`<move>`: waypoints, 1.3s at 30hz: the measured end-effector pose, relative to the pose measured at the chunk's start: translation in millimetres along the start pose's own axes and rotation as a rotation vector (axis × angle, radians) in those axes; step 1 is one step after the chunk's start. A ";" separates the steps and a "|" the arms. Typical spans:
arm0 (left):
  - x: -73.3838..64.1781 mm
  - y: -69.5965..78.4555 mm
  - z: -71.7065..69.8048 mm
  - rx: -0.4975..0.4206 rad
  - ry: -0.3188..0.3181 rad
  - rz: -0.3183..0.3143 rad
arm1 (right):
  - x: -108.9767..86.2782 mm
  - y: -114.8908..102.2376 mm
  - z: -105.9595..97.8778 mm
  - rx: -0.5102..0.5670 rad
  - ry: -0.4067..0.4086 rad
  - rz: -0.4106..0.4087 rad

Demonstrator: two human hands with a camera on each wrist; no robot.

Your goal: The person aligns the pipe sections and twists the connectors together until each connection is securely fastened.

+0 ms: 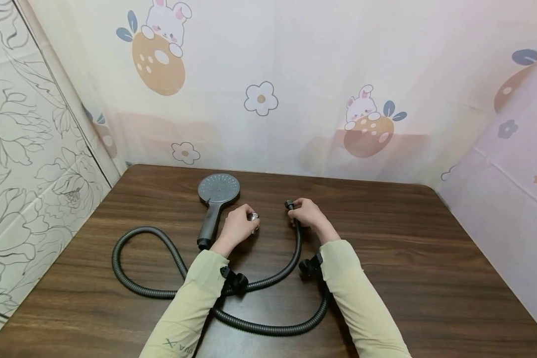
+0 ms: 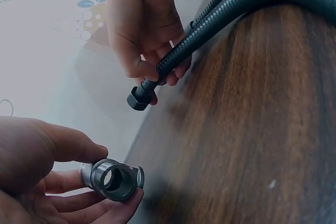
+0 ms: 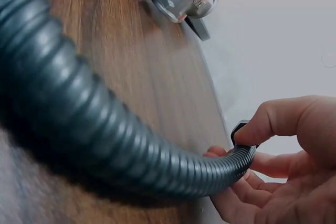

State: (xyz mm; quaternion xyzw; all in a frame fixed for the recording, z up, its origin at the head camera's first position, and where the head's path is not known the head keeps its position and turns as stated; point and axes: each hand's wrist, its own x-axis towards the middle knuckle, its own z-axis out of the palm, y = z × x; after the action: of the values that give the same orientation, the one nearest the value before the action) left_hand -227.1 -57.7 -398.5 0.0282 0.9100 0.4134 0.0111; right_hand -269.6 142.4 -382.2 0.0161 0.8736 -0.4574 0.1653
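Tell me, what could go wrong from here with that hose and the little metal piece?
The metal fitting sits between the fingers and thumb of the left hand, so it might slip and drop onto the table. The hose passes under the left sleeve, so a moving arm might catch it and perhaps tug its end nut away from the right hand.

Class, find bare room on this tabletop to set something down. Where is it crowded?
The table's broadest bare patch: between the right sleeve and the right edge. A smaller one: between the loop of hose and the left edge. Crowded: the middle, where the left sleeve overlaps the hose, and around the left hand, close beside the shower head.
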 end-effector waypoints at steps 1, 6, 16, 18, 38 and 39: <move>-0.4 0.1 -0.5 -0.007 0.002 -0.003 | -0.5 0.4 0.4 0.030 -0.010 -0.003; -0.1 0.3 -2.2 -0.036 0.029 0.002 | -0.2 3.6 1.1 0.127 -0.043 -0.039; 1.1 2.6 -4.4 -0.091 0.077 0.003 | -4.7 -0.3 3.0 0.217 -0.046 -0.123; 1.5 2.4 -5.7 -0.101 0.093 0.011 | -5.6 -1.2 3.9 0.239 -0.052 -0.138; 6.6 6.6 -10.1 -0.102 0.098 0.051 | -12.0 -10.8 14.1 0.306 0.011 -0.164; 6.3 6.8 -10.1 -0.103 0.101 0.055 | -12.7 -11.2 14.5 0.303 0.015 -0.166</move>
State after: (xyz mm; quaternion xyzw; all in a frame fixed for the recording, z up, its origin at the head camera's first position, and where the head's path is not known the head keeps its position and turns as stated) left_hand -233.5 -60.4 -386.7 0.0319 0.8858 0.4609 -0.0447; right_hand -255.6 125.8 -377.1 -0.0278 0.7943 -0.5957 0.1162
